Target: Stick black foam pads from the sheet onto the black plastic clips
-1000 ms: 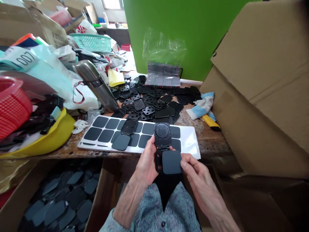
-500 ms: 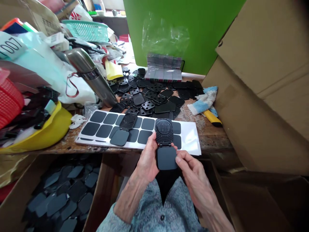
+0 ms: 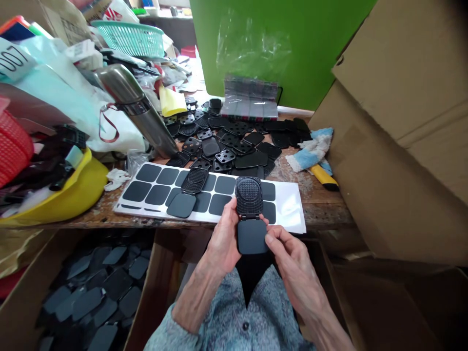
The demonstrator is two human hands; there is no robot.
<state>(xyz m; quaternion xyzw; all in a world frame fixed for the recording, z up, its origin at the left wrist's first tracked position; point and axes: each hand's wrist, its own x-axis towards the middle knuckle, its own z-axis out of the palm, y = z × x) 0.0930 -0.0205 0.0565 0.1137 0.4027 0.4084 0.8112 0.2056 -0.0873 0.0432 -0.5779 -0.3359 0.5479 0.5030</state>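
Note:
A black hinged compact case (image 3: pixel 249 196) lies spread flat in my left hand (image 3: pixel 225 237), its fingers wrapped round the left edge and underside. One half has a ridged grid with a round pattern; the other is a smooth dark rounded square (image 3: pixel 252 238). The thumb and fingertips of my right hand (image 3: pixel 288 246) pinch the right edge of the smooth half. Just beyond my hands is a white sheet of dark rounded-square stickers (image 3: pixel 287 204). A second opened compact case (image 3: pixel 182 205) rests on that sheet, left of my hands.
Many loose black pieces (image 3: pixel 219 141) are heaped behind the sheet. A steel flask (image 3: pixel 141 109) leans at the left, by a yellow container (image 3: pixel 80 190). A cloth with a yellow-handled tool (image 3: pixel 321 176) lies right. Dark plates fill a box (image 3: pixel 151 287) below left; cardboard (image 3: pixel 402 146) stands right.
My hands and the case they hold look almost the same. The whole view has shifted slightly.

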